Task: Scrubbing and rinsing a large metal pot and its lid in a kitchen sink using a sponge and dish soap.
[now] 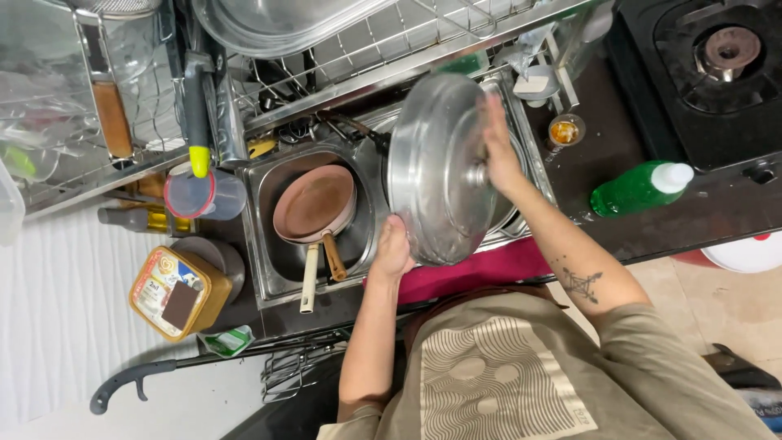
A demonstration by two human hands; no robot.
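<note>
From the head view we see both hands on a large steel lid (436, 167), held on edge over the right basin of the sink (265, 281); the left hand (393, 248) clasps its lower rim with fingers curled round the edge; the right hand (498, 151) lies spread against the face near the centre knob, fingers fairly wide and pressing flat. We judge the step in hand to be washing or turning the lid; the next move calls for a firm hold on the rim, since a wet lid slips and swings easily. In the left basin a brown frying pan (315, 204) lies with its pale handle pointing toward us; it leaves little room there. A green bottle of dish soap (639, 187) lies on the dark tabletop (717, 208) to the right, near a gas burner (727, 49); a yellow tub (177, 292) sits left of the sink; a wire drying rack (383, 37) stands behind it.
</note>
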